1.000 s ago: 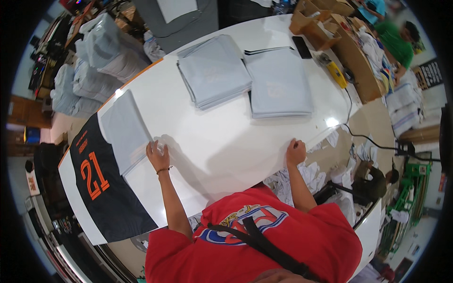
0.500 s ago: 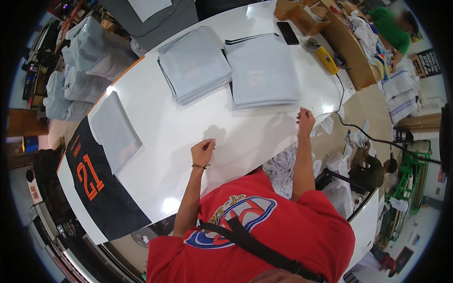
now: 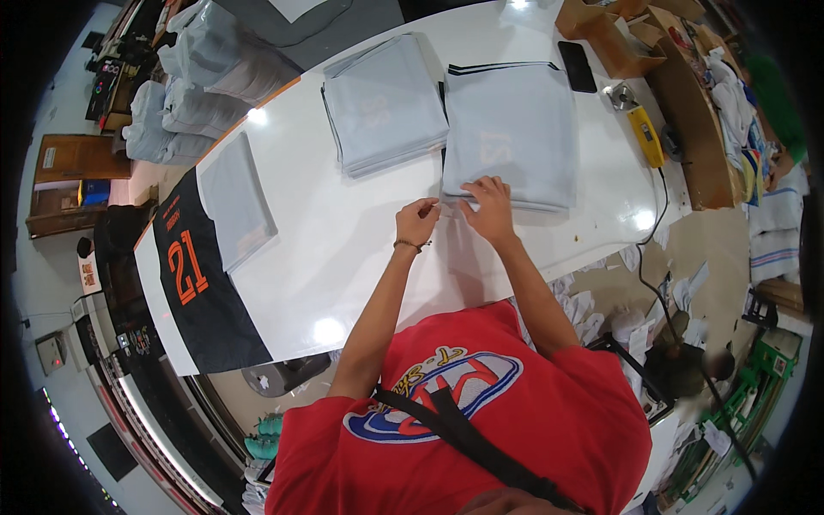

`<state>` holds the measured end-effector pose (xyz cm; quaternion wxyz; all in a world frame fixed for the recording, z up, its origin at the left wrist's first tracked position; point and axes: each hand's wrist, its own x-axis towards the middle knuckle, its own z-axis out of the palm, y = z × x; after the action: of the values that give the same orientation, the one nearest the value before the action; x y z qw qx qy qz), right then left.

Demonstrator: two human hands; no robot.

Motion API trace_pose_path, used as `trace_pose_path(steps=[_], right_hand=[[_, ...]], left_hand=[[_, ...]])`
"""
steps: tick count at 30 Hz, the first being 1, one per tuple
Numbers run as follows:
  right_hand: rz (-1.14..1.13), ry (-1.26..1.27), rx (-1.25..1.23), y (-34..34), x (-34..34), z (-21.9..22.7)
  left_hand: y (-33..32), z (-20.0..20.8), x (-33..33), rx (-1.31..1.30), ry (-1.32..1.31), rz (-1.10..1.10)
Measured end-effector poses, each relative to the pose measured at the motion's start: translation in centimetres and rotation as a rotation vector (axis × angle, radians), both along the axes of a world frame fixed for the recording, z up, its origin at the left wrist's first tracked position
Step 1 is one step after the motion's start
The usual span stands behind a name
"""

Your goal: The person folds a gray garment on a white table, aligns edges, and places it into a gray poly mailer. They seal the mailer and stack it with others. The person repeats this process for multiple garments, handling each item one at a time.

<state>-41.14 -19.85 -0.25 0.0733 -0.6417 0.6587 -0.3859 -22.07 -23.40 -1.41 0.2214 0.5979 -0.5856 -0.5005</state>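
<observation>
Two stacks of flat grey sheets with black edges lie side by side on the white table [image 3: 343, 249]. At the near edge of the right stack [image 3: 515, 120], my right hand [image 3: 492, 210] rests with its fingers apart on the top sheet. My left hand [image 3: 416, 223] is at that stack's near left corner, thumb and fingers pinched together; whatever is between them is too small to make out. The left stack [image 3: 386, 107] is beyond my left hand, untouched. Farther left, a black fabric panel [image 3: 232, 326] with orange print lies partly under a folded grey sheet [image 3: 236, 202].
A black phone [image 3: 577, 67] and a yellow corded tool [image 3: 644, 136] lie right of the stacks. Beyond them stand cardboard boxes [image 3: 618, 47]. The tool's black cable [image 3: 644, 266] runs off the table's right side. Wrapped bundles [image 3: 193, 129] are piled past the far left edge.
Both hands have moved forward to the right stack. My right hand has come inward onto its near edge, and my left hand has reached its corner. The whole view has shifted.
</observation>
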Motion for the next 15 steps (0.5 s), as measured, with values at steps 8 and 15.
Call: trace_pose_path(steps=[8, 15], right_hand=[[-0.010, -0.555, 0.281, -3.3, -1.6, -4.1], [0.178, -0.088, 0.240, -3.6, -1.7, -1.1]], left_hand=[[1.7, -0.2, 0.4, 0.057, 0.047, 0.079], [0.5, -1.8, -1.8, 0.050, 0.095, 0.153]])
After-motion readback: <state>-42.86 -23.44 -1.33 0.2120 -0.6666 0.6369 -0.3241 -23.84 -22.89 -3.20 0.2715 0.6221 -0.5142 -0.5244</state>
